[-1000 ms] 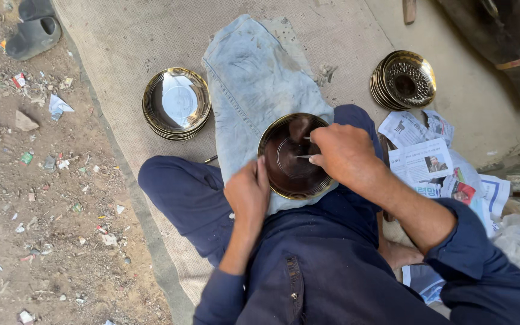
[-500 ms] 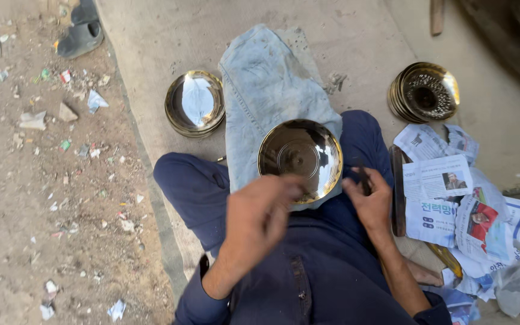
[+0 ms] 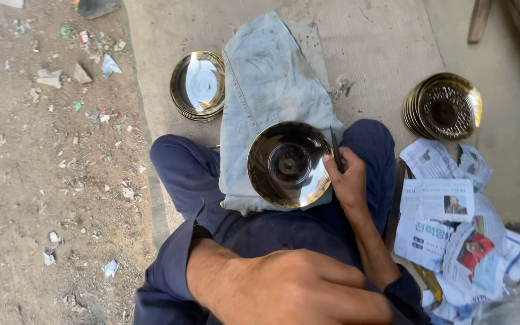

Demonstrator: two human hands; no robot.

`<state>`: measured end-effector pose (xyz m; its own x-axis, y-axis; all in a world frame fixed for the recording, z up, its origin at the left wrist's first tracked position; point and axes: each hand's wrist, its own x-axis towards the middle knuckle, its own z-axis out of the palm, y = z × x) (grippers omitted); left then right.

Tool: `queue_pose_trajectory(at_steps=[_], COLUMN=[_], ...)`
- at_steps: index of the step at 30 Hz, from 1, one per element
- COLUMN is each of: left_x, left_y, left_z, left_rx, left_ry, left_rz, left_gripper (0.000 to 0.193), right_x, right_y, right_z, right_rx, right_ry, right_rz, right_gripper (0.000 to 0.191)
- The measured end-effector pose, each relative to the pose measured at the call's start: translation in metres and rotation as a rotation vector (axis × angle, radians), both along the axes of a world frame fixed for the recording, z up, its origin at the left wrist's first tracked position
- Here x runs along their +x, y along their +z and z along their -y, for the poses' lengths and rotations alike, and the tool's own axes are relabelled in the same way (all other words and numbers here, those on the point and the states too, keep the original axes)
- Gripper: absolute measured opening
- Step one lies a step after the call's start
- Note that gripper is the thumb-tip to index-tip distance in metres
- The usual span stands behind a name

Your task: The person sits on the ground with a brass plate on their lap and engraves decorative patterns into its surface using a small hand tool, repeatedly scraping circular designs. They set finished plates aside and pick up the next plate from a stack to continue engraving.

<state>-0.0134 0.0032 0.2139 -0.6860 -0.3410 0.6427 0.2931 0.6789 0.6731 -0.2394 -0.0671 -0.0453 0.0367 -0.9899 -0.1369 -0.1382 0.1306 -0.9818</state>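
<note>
Brass bowl [image 3: 288, 164] lies just beside right hand [image 3: 347, 180], fingers gripping thin tool [image 3: 336, 149].

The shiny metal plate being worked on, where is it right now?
In the head view the metal plate sits centre frame on the pale cloth across the person's lap, the right hand at its right edge.

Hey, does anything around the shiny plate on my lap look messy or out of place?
Nothing odd about the plate itself. Crumpled newspapers lie heaped beside the right hand, and paper scraps litter the dirt ground.
</note>
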Motion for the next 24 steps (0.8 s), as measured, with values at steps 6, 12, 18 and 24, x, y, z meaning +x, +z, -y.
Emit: queue_pose_trajectory(at_steps=[6, 12, 18, 24], left_x=[0.026, 0.076, 0.117, 0.14], left_y=[-0.007, -0.155, -0.294, -0.311], left_z=[-0.002, -0.001, -0.03, 0.033], left_rx=[0.15, 0.494, 0.691, 0.296], left_ry=[0.245, 1.662, 1.927, 1.925], left_rz=[0.06, 0.367, 0.803, 0.662], left_gripper=[0.024, 0.054, 0.087, 0.044], right_x=[-0.036, -0.088, -0.1, -0.08], right_y=[-0.008, 0.005, -0.03, -0.051], right_z=[0.01, 0.049, 0.138, 0.178], right_rx=[-0.085, -0.027, 0.029, 0.189], right_ry=[-0.021, -0.531, -0.656, -0.584], right_rz=[0.113, 0.476, 0.276, 0.266], right_gripper=[0.014, 0.019, 0.028, 0.024])
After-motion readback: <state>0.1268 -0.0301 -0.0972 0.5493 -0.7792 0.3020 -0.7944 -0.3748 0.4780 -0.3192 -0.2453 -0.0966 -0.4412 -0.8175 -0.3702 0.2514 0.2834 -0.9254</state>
